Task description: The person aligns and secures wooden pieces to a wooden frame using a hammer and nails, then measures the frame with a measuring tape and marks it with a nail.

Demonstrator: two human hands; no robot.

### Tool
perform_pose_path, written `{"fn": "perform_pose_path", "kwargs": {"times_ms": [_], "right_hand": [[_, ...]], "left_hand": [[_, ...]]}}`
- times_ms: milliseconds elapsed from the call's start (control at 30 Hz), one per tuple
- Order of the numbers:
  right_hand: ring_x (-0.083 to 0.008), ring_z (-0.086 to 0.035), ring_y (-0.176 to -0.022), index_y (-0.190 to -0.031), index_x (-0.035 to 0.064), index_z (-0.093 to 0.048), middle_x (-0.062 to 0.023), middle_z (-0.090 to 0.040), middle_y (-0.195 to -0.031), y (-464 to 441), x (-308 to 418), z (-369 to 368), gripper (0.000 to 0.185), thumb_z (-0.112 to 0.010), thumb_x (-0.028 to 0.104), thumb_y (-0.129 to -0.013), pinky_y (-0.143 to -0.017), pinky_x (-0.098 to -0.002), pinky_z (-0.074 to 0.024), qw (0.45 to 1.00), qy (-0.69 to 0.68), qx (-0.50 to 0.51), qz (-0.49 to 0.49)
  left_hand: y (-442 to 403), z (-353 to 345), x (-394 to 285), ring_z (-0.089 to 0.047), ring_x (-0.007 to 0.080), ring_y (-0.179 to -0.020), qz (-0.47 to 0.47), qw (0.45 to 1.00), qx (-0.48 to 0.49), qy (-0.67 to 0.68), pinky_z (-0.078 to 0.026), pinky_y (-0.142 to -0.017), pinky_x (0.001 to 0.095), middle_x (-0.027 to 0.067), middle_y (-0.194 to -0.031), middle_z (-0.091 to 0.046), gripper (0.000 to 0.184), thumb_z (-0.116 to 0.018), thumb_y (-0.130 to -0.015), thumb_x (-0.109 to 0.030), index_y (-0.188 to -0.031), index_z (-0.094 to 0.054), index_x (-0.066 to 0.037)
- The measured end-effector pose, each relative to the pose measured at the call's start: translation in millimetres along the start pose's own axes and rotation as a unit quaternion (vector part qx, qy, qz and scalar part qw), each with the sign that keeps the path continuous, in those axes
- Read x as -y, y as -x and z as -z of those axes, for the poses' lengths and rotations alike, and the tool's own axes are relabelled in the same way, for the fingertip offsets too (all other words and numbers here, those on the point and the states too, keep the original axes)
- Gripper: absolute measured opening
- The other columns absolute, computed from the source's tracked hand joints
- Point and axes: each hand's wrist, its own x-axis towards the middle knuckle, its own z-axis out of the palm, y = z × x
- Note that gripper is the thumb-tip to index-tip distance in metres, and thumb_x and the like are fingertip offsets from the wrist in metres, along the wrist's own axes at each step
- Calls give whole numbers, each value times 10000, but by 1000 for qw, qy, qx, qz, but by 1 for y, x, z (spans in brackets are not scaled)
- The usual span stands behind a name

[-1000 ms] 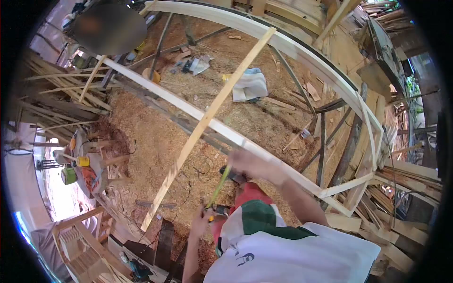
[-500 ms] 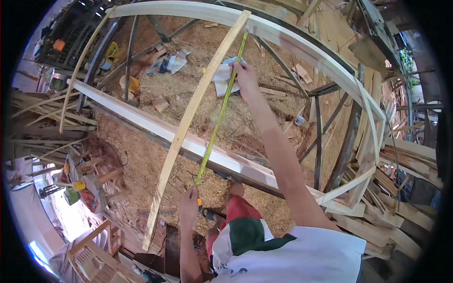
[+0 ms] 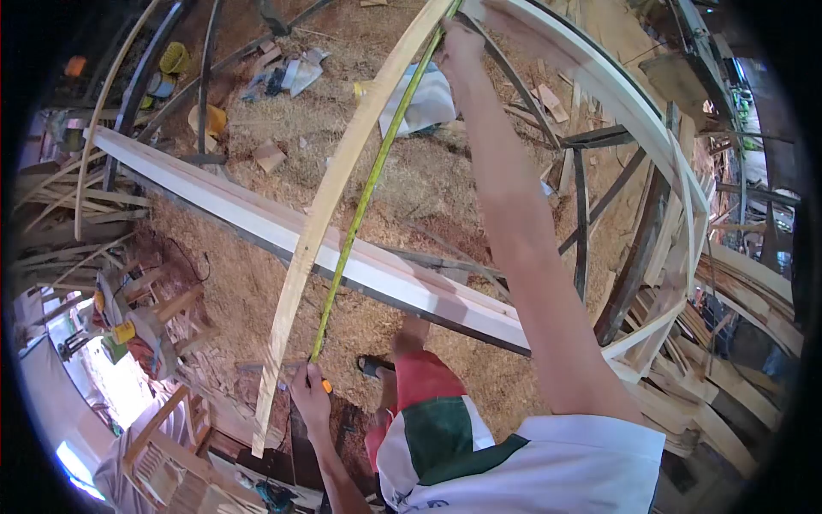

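A yellow-green tape measure (image 3: 370, 182) is pulled out long, its blade running from low left to the top of the view. My left hand (image 3: 310, 396) is closed around its case, of which an orange bit shows. At the far end my right hand (image 3: 462, 50) is stretched out, its fingers closed at the blade beside the far white beam (image 3: 569, 62). Just left of the blade, roughly alongside it, a long pale wooden strip (image 3: 330, 193) lies across the near white beam (image 3: 394, 278). My right fingertips are partly hard to make out.
Dark metal frame legs (image 3: 580, 227) stand under the beams. Sawdust and wood scraps (image 3: 270, 156) cover the floor. Stacked boards (image 3: 728, 385) lie at the right, and a wooden chair-like frame (image 3: 163, 454) stands low left. A white sheet (image 3: 428, 103) lies beyond the near beam.
My right hand has moved up along the blade to the far beam. My left hand with the case has shifted down and left. The view has tilted nearer.
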Motion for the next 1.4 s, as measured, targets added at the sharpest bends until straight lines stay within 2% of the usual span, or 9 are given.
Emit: {"fn": "perform_pose_path", "kwargs": {"times_ms": [133, 233, 300, 367, 433, 467, 533, 800, 1400], "right_hand": [[-193, -639, -750, -1032, -9, -639, -83, -670, -916, -21, -2, 8, 153, -658, 95, -922, -619, -372, -536, 999, 42, 32, 4], [-191, -634, -741, -1025, -4, -639, -79, -665, -904, -20, -6, 15, 145, -655, 96, -922, -611, -369, -531, 998, 62, 29, 4], [-189, -631, -734, -1021, -1, -639, -77, -662, -896, -27, -10, 24, 139, -653, 97, -922, -605, -368, -527, 997, 71, 33, 4], [-188, -628, -728, -1016, 2, -639, -75, -658, -887, -30, -10, 23, 134, -651, 98, -923, -600, -366, -524, 996, 79, 41, 7], [-187, -625, -721, -1011, 5, -639, -72, -655, -879, -37, -4, 29, 129, -650, 99, -923, -594, -365, -520, 995, 89, 46, 10], [-186, -623, -718, -1009, 7, -639, -71, -654, -875, -40, 1, 31, 127, -649, 99, -923, -591, -364, -519, 995, 92, 45, 13], [-184, -620, -711, -1005, 10, -639, -69, -650, -867, -49, 6, 38, 121, -647, 100, -923, -586, -362, -515, 994, 99, 47, 17], [-179, -608, -685, -987, 23, -639, -60, -638, -834, -67, 15, 38, 102, -640, 103, -925, -563, -356, -502, 991, 118, 61, 28], [-166, -580, -627, -946, 52, -639, -39, -609, -759, -74, 16, 32, 64, -624, 111, -928, -513, -342, -471, 986, 140, 81, 36]], "left_hand": [[5, 5, 6, -542, 265, -843, 81, 992, 65, 69, -423, -804, 402, 140, -829, -544, 322, -508, -1021, -285, -936, -606, 10], [10, 2, 70, -550, 245, -783, -9, 998, 49, 26, -436, -769, 387, 105, -768, -559, 314, -515, -1015, -264, -890, -601, 12], [10, 6, 67, -491, 410, -1093, 119, 990, 53, 59, -300, -1073, 478, 244, -874, -613, 340, -522, -1001, -247, -860, -605, 51], [7, 10, 47, -556, 392, -1017, 105, 994, 1, 21, -390, -979, 461, 236, -853, -636, 341, -528, -1000, -242, -862, -618, 57], [-2, 19, 13, -609, 350, -856, 177, 984, 31, 1, -456, -825, 437, 213, -821, -650, 358, -528, -1001, -255, -858, -619, 61], [-3, 16, 15, -609, 350, -856, 188, 982, 31, -2, -456, -825, 437, 213, -821, -650, 358, -528, -1001, -255, -858, -619, 61], [-2, 10, 23, -601, 288, -701, 153, 988, -18, 22, -448, -683, 415, 170, -744, -635, 371, -532, -999, -277, -860, -616, 57], [-13, 1, 60, -464, 144, -659, 157, 978, -69, 119, -388, -637, 321, 39, -670, -501, 367, -492, -1017, -260, -770, -542, 6], [-28, 5, 16, -477, 183, -640, 236, 968, -74, 39, -395, -630, 365, 70, -671, -530, 426, -468, -1014, -315, -781, -575, 25]]}}
